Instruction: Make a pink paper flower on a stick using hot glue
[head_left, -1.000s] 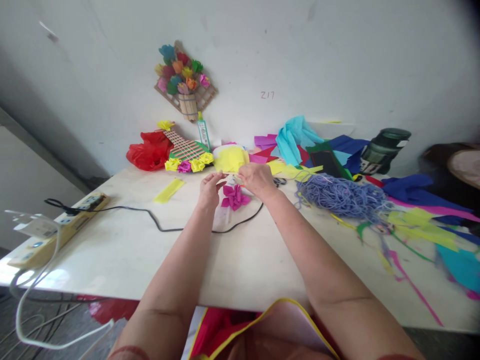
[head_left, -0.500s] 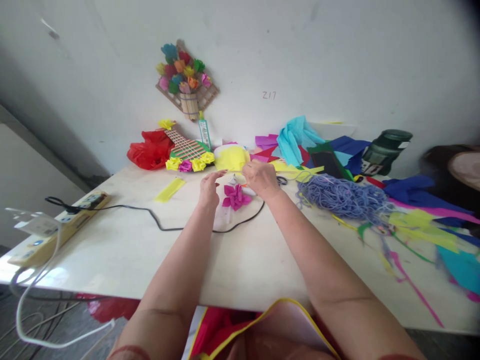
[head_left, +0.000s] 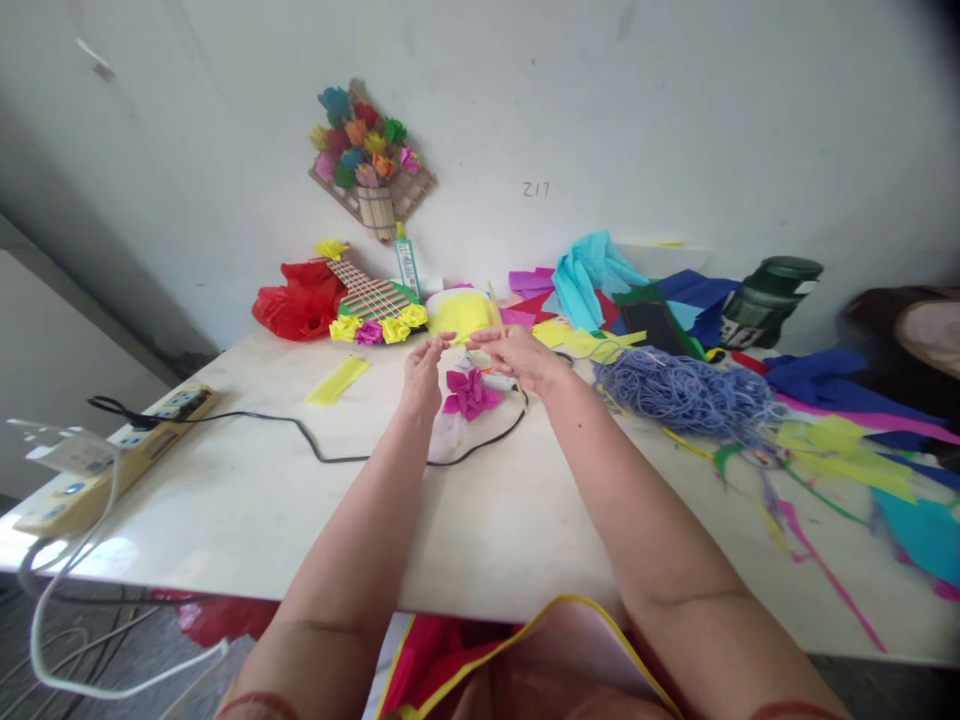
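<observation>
Above the middle of the table, my right hand (head_left: 517,358) is turned partly palm-up and has a thin pale stick (head_left: 493,300) in its fingers. The stick slants upright past the hand. Facing it from the left, my left hand (head_left: 424,375) is closed with its fingertips together; whatever they pinch is too small to make out. The fingertips of both hands are close to each other. Just below them lies a magenta paper flower (head_left: 472,394), beside a white glue gun (head_left: 499,381) partly hidden by my right hand. Behind them is yellow crepe paper (head_left: 461,312).
A black cord (head_left: 322,458) crosses the table from the power strip (head_left: 112,460). At the back left stands a guitar-shaped craft (head_left: 375,300) with paper flowers. Tangled blue-grey yarn (head_left: 682,395), a dark green jar (head_left: 772,300) and paper scraps lie right. A yellow strip (head_left: 339,380) lies left.
The stick in my right hand has swung from nearly level to a steep slant. My right hand has rolled over, its fingers stretching toward the left hand, which has barely moved.
</observation>
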